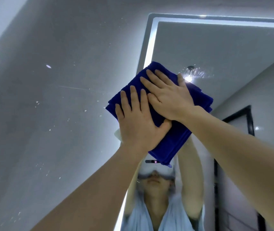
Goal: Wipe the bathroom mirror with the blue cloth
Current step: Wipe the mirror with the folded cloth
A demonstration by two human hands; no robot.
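grey wall, flecked with pale specks, fills the left of the upward-looking view; a mirror with a lit strip along its rounded edge fills the right. blue cloth: deep blue, folded into a thick rectangular pad with layered edges showing at its right and lower sides, lying flat against the glass just inside the mirror's left border, tilted so one corner points up. left hand: raised from the lower left, palm flat on the lower-left part of the cloth, fingers straight and pointing up, thumb spread to the right. right hand: reaching in from the right, palm flat on the upper part of the cloth, fingers straight and fanned toward the upper left, touching the left hand's fingers. each grip is wide, pressing rather than clasping. water droplets glint on the glass just beside the cloth's top corner. a dark door frame and the person's raised arms show in reflection.
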